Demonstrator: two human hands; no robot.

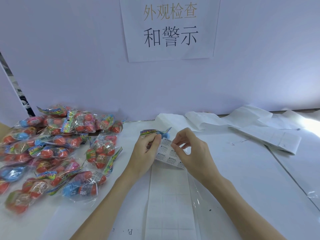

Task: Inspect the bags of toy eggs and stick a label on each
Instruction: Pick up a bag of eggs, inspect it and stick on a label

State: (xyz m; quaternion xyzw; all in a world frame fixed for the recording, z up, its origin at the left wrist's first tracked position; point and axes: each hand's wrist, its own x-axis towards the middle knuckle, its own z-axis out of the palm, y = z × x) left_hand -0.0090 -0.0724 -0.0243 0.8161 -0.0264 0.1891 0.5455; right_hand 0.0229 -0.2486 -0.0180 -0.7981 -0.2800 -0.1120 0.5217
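Observation:
A heap of clear bags of red, blue and pink toy eggs [57,149] covers the left of the table. My left hand [147,153] grips one bag of eggs [155,132] together with the top of a long white label strip [166,154]; most of that bag is hidden behind the hand. Printed warning labels sit in two columns on the strip. My right hand [190,149] pinches the corner of one label [171,144] between thumb and forefinger. Below the hands the strip's peeled backing [168,201] runs toward me.
Crumpled white backing sheets [213,118] and a flat stack of label sheets [270,137] lie at the back right. A white partition wall with a printed paper sign [169,28] rises behind the white table [251,179]. A dark gap opens at the far left.

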